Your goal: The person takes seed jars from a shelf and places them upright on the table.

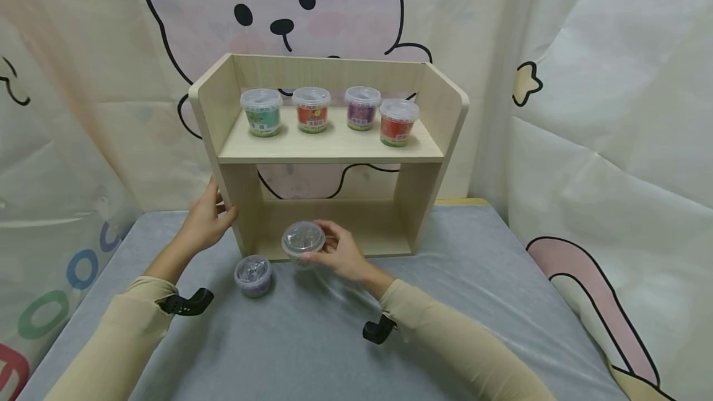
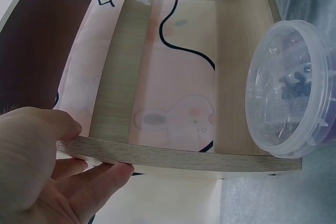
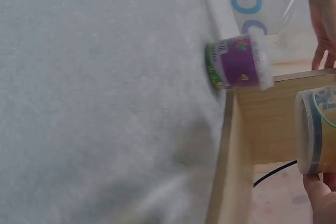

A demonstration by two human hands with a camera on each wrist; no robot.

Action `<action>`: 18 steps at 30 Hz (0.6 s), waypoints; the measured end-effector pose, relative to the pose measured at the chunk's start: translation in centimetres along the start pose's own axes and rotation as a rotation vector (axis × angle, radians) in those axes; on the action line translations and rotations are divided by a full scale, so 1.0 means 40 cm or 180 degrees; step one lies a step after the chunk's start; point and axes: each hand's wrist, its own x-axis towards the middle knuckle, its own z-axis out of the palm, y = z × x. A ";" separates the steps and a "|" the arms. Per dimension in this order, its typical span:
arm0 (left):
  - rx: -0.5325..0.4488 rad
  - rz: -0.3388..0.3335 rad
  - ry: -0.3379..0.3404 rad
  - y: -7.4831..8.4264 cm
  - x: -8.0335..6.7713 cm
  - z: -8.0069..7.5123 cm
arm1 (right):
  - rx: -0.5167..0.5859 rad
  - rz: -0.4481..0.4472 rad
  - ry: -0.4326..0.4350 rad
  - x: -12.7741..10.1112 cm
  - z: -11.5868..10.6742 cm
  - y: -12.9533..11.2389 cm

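Note:
A small wooden two-tier shelf (image 1: 334, 160) stands on the cloth-covered table. My left hand (image 1: 205, 221) grips the edge of its left side panel, thumb on one face and fingers on the other in the left wrist view. In front of the lower tier, my right hand (image 1: 346, 257) holds a clear-lidded plastic tub (image 1: 303, 237) by its side; its label looks yellow in the right wrist view. Another tub, purple-labelled (image 3: 240, 62), rests on the table just before the shelf's left front corner, touched by neither hand.
On the upper tier stand several lidded tubs: a green one (image 1: 263, 113), a red one (image 1: 312, 110), a purple one (image 1: 362, 108) and another red one (image 1: 398, 123) nearer the front. Grey cloth (image 1: 312, 351) covers the table. Printed curtains (image 1: 613, 141) hang behind and beside it.

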 end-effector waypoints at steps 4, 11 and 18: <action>-0.0002 0.0021 0.0014 0.000 0.000 0.001 | 0.0004 0.0085 -0.0044 -0.002 0.014 0.023; 0.0013 -0.0005 0.0010 0.001 -0.001 0.002 | -0.0036 0.0190 -0.0095 -0.005 0.037 0.062; 0.0031 0.0009 0.0017 0.001 -0.001 0.001 | -0.0083 0.0348 -0.0132 -0.003 0.048 0.092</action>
